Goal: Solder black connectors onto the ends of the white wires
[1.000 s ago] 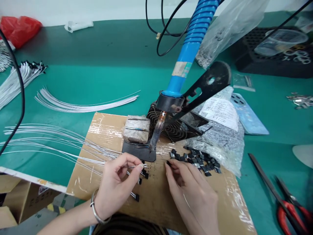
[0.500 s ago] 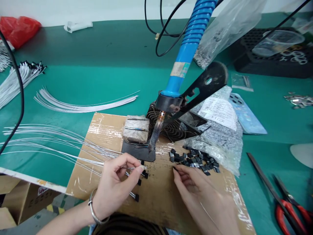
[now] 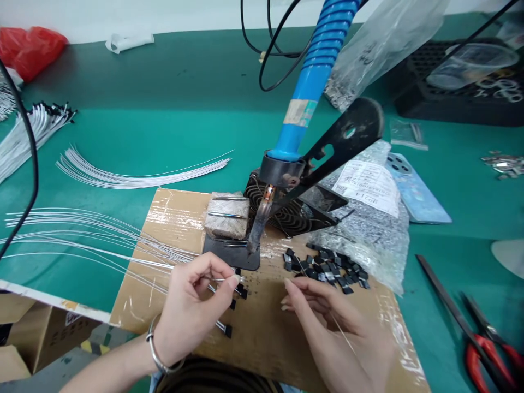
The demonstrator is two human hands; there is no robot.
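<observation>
Black chips [image 3: 323,271] lie in a loose heap on a taped cardboard sheet [image 3: 270,355], just in front of a bubble-wrap bag [image 3: 362,240]. The left hand [image 3: 192,308], with a metal bangle [image 3: 158,352] at its wrist, is over the sheet, its thumb and forefinger pinched together on a thin white wire [image 3: 223,279]. That wire's tip sits just short of a black metal plate [image 3: 229,256], where a blue-handled soldering iron [image 3: 305,82] rests its tip. The right hand [image 3: 327,327] is beside the heap, its fingers [image 3: 297,292] curved and close together. A fine wire [image 3: 341,330] seems to run past them, but whether they grip it is hard to tell.

More wires [image 3: 102,240] fan out across the sheet from the left, and a few black chips on wire ends [image 3: 226,329] lie just below the left hand. The step in hand looks like joining a chip to a wire end, with this wire lined up near the iron. The next move seems to call for a steady pinch and a chip placed squarely at the tip.
</observation>
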